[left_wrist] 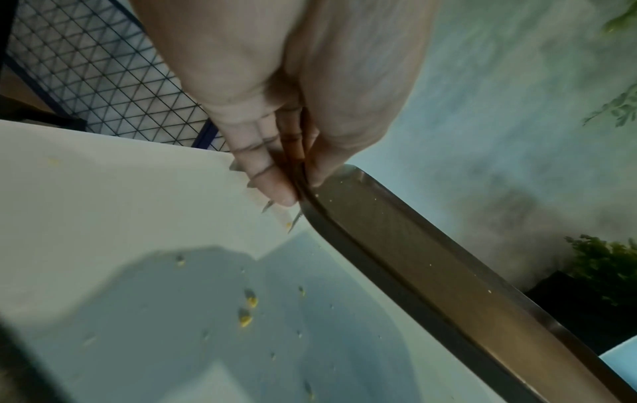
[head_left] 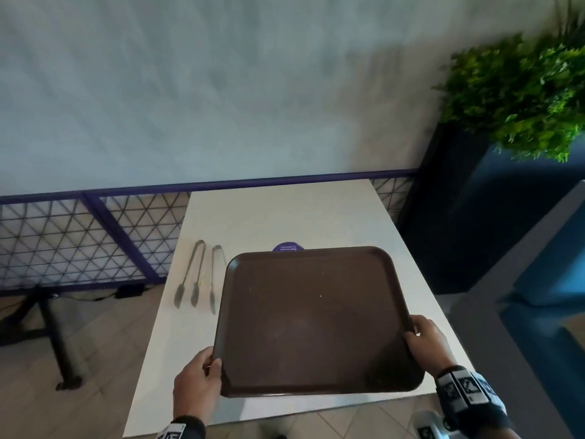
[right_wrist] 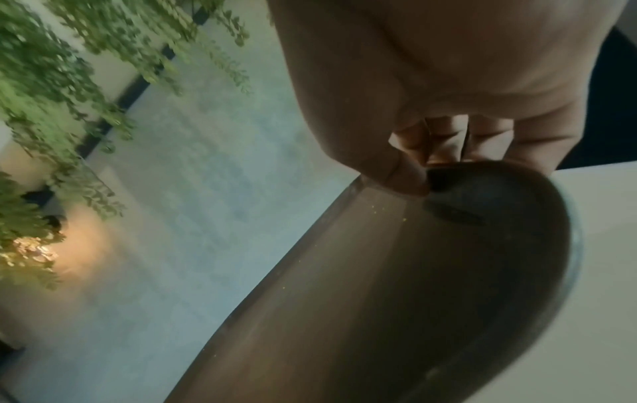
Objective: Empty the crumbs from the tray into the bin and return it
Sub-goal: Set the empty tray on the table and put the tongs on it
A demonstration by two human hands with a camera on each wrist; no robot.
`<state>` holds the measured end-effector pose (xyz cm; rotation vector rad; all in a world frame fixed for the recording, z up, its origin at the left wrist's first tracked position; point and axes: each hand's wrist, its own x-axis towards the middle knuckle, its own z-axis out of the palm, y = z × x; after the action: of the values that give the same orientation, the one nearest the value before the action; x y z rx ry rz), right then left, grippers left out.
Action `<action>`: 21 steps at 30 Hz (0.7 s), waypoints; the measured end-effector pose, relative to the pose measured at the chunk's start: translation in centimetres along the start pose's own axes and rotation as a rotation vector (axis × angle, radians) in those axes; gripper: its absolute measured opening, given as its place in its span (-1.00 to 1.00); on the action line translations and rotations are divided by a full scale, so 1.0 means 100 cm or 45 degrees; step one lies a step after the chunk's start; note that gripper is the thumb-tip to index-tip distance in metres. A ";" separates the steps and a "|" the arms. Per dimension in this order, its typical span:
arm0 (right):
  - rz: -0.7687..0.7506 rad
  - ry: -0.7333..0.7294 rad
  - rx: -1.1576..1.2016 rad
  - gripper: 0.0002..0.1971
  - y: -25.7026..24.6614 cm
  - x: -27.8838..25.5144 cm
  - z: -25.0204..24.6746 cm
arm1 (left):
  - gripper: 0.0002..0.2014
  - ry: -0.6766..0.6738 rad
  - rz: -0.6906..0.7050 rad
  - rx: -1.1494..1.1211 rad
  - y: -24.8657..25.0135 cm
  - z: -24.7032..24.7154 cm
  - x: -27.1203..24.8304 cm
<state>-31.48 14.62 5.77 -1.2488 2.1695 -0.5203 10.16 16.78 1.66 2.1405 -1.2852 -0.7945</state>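
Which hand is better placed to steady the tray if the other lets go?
Probably right: the right hand grips the tray midway along its side, whereas the left hand holds it by a near corner.

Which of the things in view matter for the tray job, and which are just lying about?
Part of the job:
- brown tray, a few crumbs on it
- left hand and right hand, each gripping a tray edge
- white table under it

Lying about:
- two metal tongs
- purple sticker
- green plant

No bin is in view.

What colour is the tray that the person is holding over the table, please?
The tray is dark brown; the head view shows it best.
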 end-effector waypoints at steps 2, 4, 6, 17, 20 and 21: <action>-0.012 -0.015 -0.033 -0.71 -0.017 0.023 0.000 | -0.79 -0.048 -0.004 0.033 0.009 0.005 0.028; 0.025 -0.042 -0.077 -0.73 -0.031 0.046 0.000 | -0.81 -0.071 -0.012 0.084 0.017 0.011 0.054; 0.065 -0.064 -0.139 -0.73 -0.037 0.068 0.003 | -0.85 -0.078 0.002 0.164 0.029 0.015 0.073; 0.140 -0.186 -0.311 -0.78 -0.062 0.208 0.016 | -0.92 -0.132 -0.076 0.570 0.087 0.062 0.181; 0.122 -0.240 -0.344 -0.82 -0.071 0.249 0.022 | -0.89 -0.156 -0.132 0.701 0.100 0.077 0.207; 0.114 -0.262 -0.357 -0.83 -0.071 0.261 0.025 | -0.88 -0.162 -0.152 0.743 0.103 0.081 0.215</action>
<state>-35.61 -11.78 0.59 -1.2783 2.1607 -0.0465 6.43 -7.90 -1.58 2.6751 -1.6188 -0.6651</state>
